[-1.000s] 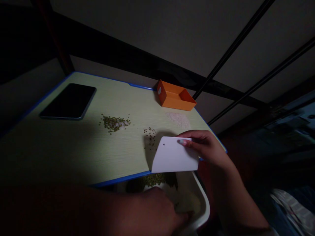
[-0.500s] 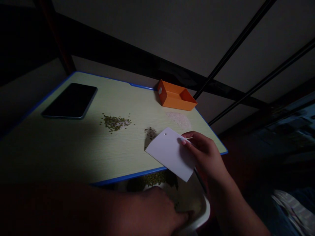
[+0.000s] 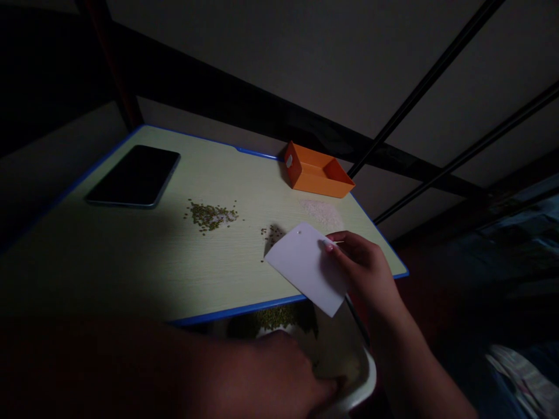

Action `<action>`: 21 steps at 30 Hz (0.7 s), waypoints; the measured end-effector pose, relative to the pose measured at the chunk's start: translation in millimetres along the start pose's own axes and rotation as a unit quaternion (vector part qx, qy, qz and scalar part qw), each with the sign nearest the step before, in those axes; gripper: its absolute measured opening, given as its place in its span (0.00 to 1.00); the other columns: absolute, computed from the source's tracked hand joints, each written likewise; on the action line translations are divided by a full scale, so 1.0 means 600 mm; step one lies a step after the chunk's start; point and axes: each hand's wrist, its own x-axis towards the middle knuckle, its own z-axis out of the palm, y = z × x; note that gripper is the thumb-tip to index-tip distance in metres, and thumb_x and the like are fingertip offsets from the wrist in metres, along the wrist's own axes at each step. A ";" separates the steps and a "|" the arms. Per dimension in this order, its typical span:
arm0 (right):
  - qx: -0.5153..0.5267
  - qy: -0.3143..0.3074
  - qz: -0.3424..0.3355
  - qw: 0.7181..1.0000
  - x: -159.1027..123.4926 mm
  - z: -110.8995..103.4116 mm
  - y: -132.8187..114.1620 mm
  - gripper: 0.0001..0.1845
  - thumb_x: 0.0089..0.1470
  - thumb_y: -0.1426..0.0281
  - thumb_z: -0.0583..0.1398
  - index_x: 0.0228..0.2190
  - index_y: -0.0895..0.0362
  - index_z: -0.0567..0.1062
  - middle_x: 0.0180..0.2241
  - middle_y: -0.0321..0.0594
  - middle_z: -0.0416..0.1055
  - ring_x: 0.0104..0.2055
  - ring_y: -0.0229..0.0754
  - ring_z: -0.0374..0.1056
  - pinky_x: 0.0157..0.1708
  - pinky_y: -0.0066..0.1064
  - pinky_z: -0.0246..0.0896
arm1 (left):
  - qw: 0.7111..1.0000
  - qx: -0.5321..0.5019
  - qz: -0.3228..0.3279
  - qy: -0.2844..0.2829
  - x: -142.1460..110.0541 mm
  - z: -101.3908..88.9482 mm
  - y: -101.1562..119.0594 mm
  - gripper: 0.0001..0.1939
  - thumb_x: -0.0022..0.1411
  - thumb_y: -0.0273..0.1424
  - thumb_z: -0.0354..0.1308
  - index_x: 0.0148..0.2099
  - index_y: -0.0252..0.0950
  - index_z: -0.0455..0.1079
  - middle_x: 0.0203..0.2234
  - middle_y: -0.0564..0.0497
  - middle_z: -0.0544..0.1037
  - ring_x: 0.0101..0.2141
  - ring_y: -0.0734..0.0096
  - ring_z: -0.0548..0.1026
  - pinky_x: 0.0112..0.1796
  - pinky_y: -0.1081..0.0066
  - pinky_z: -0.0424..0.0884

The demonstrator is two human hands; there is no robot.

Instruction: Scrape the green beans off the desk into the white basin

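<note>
My right hand pinches a thin white scraper with a small hole near one corner. The scraper is tilted over the table's front edge, beside a few dark seeds. Below that edge is a white tub with green seeds inside. My left hand is closed at the tub's near rim, a digit reaching over its inner side; the other fingers are mostly hidden. On the table lie a pile of green seeds mixed with some pale grains, and a patch of whitish grains.
An orange open box stands at the table's back right. A dark tablet lies at the left. The pale table has a blue edge, and a panelled wall rises behind it. Striped cloth shows at lower right.
The view has shifted slightly, so things on the table appear a little further right. Both hands keep nearly the same pose, the scraper still in my right hand.
</note>
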 end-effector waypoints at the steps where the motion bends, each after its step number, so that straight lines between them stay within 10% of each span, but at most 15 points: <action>1: -0.004 -0.001 -0.006 1.000 0.002 0.002 -0.001 0.13 0.52 0.60 0.62 0.33 0.58 0.73 0.29 0.38 0.73 0.27 0.34 0.64 0.22 0.24 0.52 | 1.000 0.003 -0.001 -0.002 0.000 0.000 -0.002 0.17 0.64 0.32 0.51 0.55 0.40 0.64 0.32 0.46 0.80 0.28 0.54 0.79 0.19 0.64 0.62; 21: -0.036 0.000 -0.033 0.999 -0.002 0.003 -0.016 0.13 0.52 0.60 0.62 0.32 0.58 0.75 0.30 0.41 0.75 0.30 0.38 0.69 0.25 0.26 0.58 | 0.999 -0.051 0.002 -0.002 0.000 0.000 -0.004 0.20 0.64 0.33 0.52 0.58 0.37 0.63 0.37 0.39 0.80 0.33 0.46 0.79 0.30 0.53 0.76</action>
